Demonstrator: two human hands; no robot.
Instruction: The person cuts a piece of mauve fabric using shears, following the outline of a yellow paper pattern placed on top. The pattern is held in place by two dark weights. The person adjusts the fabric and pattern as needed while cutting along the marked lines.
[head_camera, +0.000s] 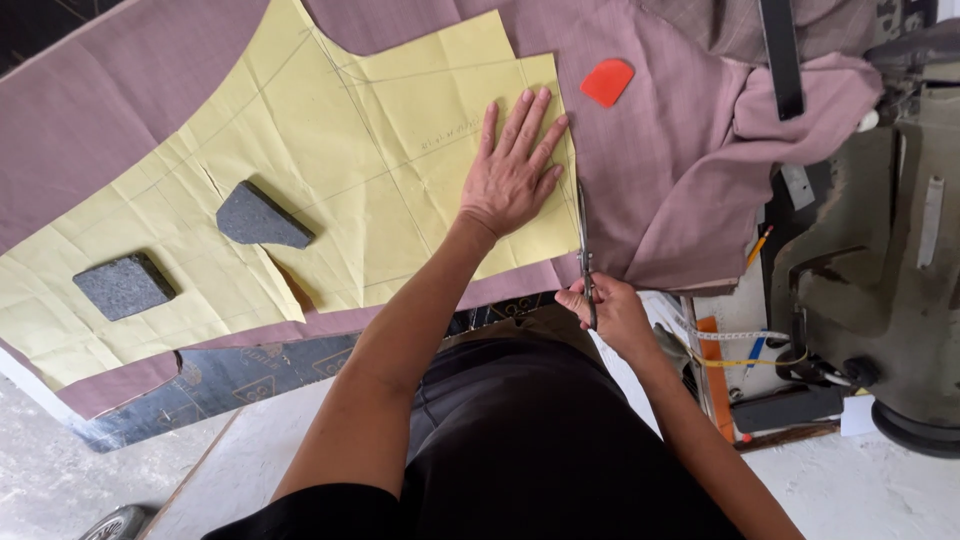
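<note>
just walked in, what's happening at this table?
A person is cutting mauve fabric along the edge of a yellow paper pattern. The left hand lies flat on the pattern near its right edge, pinning it down. The right hand grips scissors whose blades run up that edge. Two grey stone weights sit further left on the pattern, and a piece of orange tailor's chalk lies on the fabric.

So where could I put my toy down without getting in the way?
On the yellow pattern between the stones and left hand, or the cloth far left. It's crowded by the scissors and right hand.
</note>
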